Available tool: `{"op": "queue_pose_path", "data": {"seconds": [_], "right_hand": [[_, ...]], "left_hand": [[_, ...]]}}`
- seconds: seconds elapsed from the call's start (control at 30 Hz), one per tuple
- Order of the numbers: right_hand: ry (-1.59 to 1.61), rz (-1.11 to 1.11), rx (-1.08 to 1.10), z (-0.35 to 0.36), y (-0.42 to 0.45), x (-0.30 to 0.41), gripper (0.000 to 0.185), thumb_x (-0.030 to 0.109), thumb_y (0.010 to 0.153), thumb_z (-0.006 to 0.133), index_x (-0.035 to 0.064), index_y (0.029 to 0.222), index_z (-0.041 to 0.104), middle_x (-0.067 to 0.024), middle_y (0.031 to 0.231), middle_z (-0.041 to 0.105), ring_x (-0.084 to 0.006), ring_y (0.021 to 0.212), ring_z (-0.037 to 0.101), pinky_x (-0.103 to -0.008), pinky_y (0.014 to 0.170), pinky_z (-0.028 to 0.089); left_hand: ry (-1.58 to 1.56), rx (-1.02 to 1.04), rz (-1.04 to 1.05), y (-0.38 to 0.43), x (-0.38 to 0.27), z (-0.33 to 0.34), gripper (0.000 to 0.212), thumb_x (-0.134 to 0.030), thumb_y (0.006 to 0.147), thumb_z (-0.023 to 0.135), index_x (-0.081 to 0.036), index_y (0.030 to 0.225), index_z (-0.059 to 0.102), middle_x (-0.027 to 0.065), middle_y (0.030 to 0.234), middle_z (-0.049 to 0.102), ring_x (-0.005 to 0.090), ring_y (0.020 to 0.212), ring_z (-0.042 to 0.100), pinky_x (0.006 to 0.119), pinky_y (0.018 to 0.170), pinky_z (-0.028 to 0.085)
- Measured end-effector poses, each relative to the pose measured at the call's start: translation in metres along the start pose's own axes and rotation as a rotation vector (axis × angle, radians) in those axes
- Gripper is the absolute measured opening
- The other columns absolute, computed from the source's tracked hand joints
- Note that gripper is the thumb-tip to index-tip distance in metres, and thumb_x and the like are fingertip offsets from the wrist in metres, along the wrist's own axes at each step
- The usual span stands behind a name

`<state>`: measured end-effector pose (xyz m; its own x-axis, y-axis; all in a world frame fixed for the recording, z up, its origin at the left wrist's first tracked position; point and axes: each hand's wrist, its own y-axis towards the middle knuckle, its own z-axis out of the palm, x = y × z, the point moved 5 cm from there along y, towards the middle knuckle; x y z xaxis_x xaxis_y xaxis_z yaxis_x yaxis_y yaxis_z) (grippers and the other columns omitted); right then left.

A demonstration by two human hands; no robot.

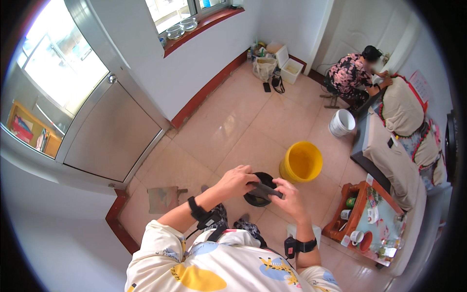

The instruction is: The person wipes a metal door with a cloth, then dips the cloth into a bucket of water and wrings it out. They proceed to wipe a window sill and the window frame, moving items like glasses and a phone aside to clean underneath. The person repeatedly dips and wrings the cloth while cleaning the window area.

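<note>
Both hands hold a dark grey, flat piece of cloth-like material (265, 190) in front of me, stretched between them. My left hand (238, 181) pinches its left end, and my right hand (287, 197) grips the other end with thumb and fingers. Below them on the tiled floor stands a round black bucket (267, 177). The hands and the dark piece cover much of its opening, so its contents are hard to make out. Just beyond my right hand is a yellow bucket (301, 162); its inside looks yellow-orange.
A white bucket (342, 123) stands near the covered sofa (392, 157). Another person (348, 75) sits low by the far door. To my right is a wooden coffee table (379, 222) bearing cups. A small stool (163, 199) lies left, near the metal door (113, 127). Bags and a foam box (291, 73) occupy the corner.
</note>
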<state>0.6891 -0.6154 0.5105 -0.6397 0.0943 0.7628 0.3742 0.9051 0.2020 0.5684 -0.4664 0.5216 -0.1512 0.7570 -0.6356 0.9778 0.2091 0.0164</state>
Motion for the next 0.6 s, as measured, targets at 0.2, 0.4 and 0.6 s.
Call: {"op": "queue_pose_path", "data": {"seconds": [0.2, 0.4, 0.6], "right_hand": [[1.298, 0.607, 0.084, 0.019, 0.001, 0.017, 0.024, 0.019, 0.083, 0.063, 0.006, 0.102, 0.057, 0.0, 0.091, 0.059, -0.0089, 0.086, 0.055, -0.0239, 0.079, 0.045], [1.227, 0.672, -0.132, 0.084, -0.003, -0.045, 0.041, 0.011, 0.082, 0.062, 0.0032, 0.119, 0.047, -0.0052, 0.107, 0.055, -0.014, 0.097, 0.054, -0.0279, 0.089, 0.042], [0.625, 0.453, 0.025, 0.126, 0.0, -0.093, 0.063, 0.008, 0.084, 0.06, 0.0035, 0.138, 0.028, -0.0177, 0.132, 0.045, -0.0251, 0.119, 0.047, -0.0324, 0.099, 0.037]], "left_hand": [[-1.577, 0.17, -0.014, -0.012, 0.033, 0.009, 0.054, -0.05, 0.085, 0.052, -0.008, 0.118, 0.056, 0.0143, 0.132, 0.045, 0.0263, 0.122, 0.043, 0.04, 0.103, 0.032], [-2.067, 0.11, -0.529, -0.039, 0.034, 0.082, 0.075, -0.065, 0.085, 0.038, -0.006, 0.131, 0.042, 0.0103, 0.132, 0.049, 0.0256, 0.121, 0.047, 0.042, 0.102, 0.035], [-1.781, -0.09, -0.784, -0.067, 0.068, 0.101, 0.03, -0.012, 0.091, 0.053, -0.005, 0.121, 0.048, 0.0109, 0.109, 0.061, 0.0197, 0.094, 0.064, 0.033, 0.075, 0.056]]}}
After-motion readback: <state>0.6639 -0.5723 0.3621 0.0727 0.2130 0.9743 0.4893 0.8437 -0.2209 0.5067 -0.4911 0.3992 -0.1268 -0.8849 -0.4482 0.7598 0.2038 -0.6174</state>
